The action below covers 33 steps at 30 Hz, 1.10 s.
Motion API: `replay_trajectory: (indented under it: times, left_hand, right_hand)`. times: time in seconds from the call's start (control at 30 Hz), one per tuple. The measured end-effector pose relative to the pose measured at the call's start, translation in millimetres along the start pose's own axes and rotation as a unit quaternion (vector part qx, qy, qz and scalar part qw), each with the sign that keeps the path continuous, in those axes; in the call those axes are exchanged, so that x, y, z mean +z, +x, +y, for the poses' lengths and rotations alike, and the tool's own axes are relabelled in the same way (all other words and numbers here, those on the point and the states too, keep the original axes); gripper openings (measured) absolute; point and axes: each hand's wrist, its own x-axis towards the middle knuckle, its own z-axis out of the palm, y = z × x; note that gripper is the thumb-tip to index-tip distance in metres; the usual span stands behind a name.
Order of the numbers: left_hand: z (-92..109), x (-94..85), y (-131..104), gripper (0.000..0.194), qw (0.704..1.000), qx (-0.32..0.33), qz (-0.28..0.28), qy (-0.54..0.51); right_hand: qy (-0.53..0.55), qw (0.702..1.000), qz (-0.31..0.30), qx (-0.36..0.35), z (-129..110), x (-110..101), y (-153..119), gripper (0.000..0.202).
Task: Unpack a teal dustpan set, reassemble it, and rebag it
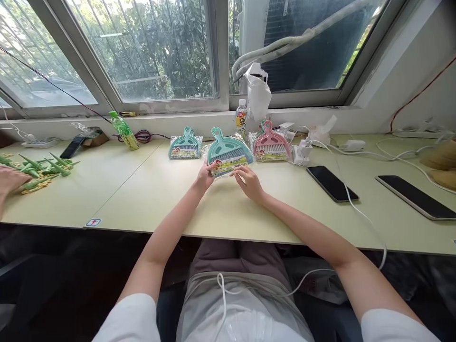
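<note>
Both the left hand (204, 176) and right hand (249, 183) pinch the bagged teal dustpan-and-brush set (229, 154) by its lower label edge, fingers narrow; it looks light, stiff, in slippery wrap.

Desk (142, 190) w/ dustpan sets (185, 145), phones (332, 183)

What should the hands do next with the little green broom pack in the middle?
Probably lift the middle teal dustpan pack a little off the table. Both the left hand and right hand already pinch its lower edge, and similar packs lie close on either side, so raising it looks like the easiest way to free it.
</note>
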Motion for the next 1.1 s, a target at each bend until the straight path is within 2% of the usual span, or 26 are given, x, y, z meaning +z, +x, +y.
replay_trajectory:
  times: [0.07,0.13,0.27,0.37,0.43,0.57,0.63,0.73,0.8,0.97,1.1]
  left_hand:
    - [2.3,-1.8,1.2,0.061,1.000,0.002,-0.001,0.003]
    - [3.4,-1.7,1.1,0.061,1.000,0.011,-0.014,0.004]
    - [2.0,-1.0,0.6,0.057,0.999,0.001,-0.046,0.002]
    - [0.6,-5.1,1.8,0.062,0.995,-0.025,-0.095,0.023]
    - [0.5,-9.4,2.3,0.068,0.989,-0.042,-0.129,0.052]
    - [1.9,-14.7,1.4,0.069,0.973,-0.073,-0.186,0.113]
    - [3.0,-15.5,2.0,0.065,0.971,-0.067,-0.192,0.129]
    - [4.5,-17.8,7.5,0.054,0.973,-0.067,-0.160,0.151]
    - [5.3,-20.8,13.4,0.054,0.977,-0.062,-0.118,0.167]
    - [6.9,-28.3,23.6,0.040,0.977,-0.017,0.026,0.209]
    - [10.1,-33.5,27.3,0.040,0.962,0.046,0.145,0.229]
  right_hand:
    - [0.101,0.993,0.011,0.068,-1.6,10.6,0.4,0.044]
    - [0.203,0.968,-0.003,0.147,-1.2,20.8,1.8,0.047]
    - [0.335,0.895,-0.011,0.296,8.6,30.9,5.9,0.046]
    - [0.377,0.842,0.038,0.384,19.7,27.4,8.3,0.035]
    - [0.381,0.824,0.077,0.412,26.5,22.5,9.2,0.028]
    - [0.356,0.824,0.124,0.423,34.9,14.8,9.7,0.027]
    - [0.360,0.814,0.150,0.430,35.9,12.5,10.4,0.027]
    - [0.393,0.798,0.160,0.429,35.7,8.4,12.5,0.026]
    - [0.405,0.799,0.150,0.419,35.7,4.9,14.3,0.024]
    - [0.433,0.783,0.163,0.415,31.1,-2.6,17.1,0.017]
    - [0.441,0.789,0.114,0.412,15.4,-4.3,17.0,0.013]
